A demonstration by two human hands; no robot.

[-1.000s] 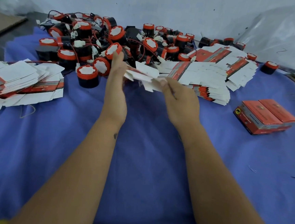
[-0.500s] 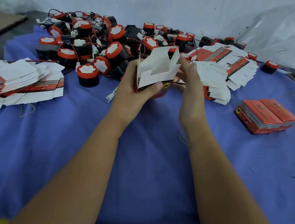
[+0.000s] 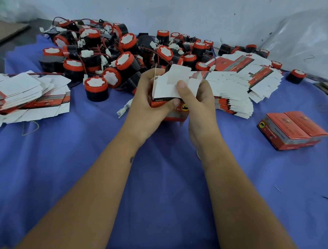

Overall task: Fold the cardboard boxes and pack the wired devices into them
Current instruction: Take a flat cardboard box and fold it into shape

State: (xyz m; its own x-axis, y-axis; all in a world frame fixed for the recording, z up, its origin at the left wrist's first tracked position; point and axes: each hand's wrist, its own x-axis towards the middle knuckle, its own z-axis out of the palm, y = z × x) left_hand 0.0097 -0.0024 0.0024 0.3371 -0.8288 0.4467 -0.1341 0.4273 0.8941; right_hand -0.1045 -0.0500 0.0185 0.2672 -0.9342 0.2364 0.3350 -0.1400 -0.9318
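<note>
We hold a half-formed cardboard box [image 3: 170, 89] in both hands just above the middle of the bench [image 3: 75, 176], which is draped in blue cloth. Our left hand [image 3: 147, 103] curls round its left side, thumb laid across the red printed face. Our right hand [image 3: 198, 105] grips the right side, its thumb pressing on the white inner flap, which stands open toward us.

At twelve o'clock from the box lies a heap of wired devices [image 3: 126, 49], black cylinders with red caps and tangled red wires; one of them [image 3: 96, 88] stands apart at ten o'clock. A fanned stack of flat boxes [image 3: 237, 91] spreads at two o'clock, just beyond our right hand. Another stack of flat boxes [image 3: 23, 94] sits at nine o'clock, near the bench's left edge. Two finished red boxes [image 3: 291, 129] lie side by side, touching, at three o'clock, well apart from our hands.
</note>
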